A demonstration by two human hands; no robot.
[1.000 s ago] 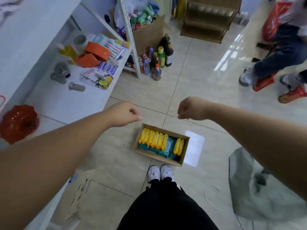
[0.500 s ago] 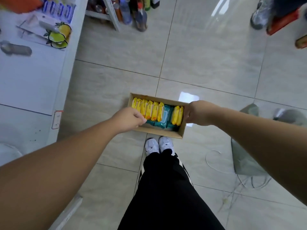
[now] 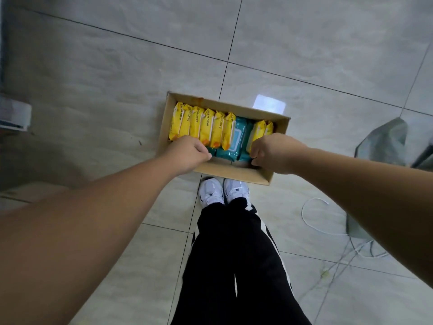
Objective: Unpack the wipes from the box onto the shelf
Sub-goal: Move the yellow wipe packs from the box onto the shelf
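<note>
An open cardboard box [image 3: 234,171] lies on the tiled floor just in front of my feet. A row of yellow baby wipes packs [image 3: 206,124] stands in its left half, with two more yellow packs [image 3: 261,129] at the right end. Teal wipes packs [image 3: 236,137] lie between and beneath them. My left hand [image 3: 187,153] hovers over the box's near left corner, at the near ends of the yellow row, fingers curled. My right hand [image 3: 271,152], also curled, sits at the near end of the two right packs. No pack is visibly in either grip.
My white shoes [image 3: 222,191] stand right against the box's near wall. A grey bag [image 3: 384,141] and a loose white cable [image 3: 311,219] lie on the floor to the right. A blurred corner of the shelf unit [image 3: 14,113] shows at the far left.
I have bent down further, so the box looks larger and the shelf has slid out of view. Both hands have dropped from above the box to its near side, still curled.
</note>
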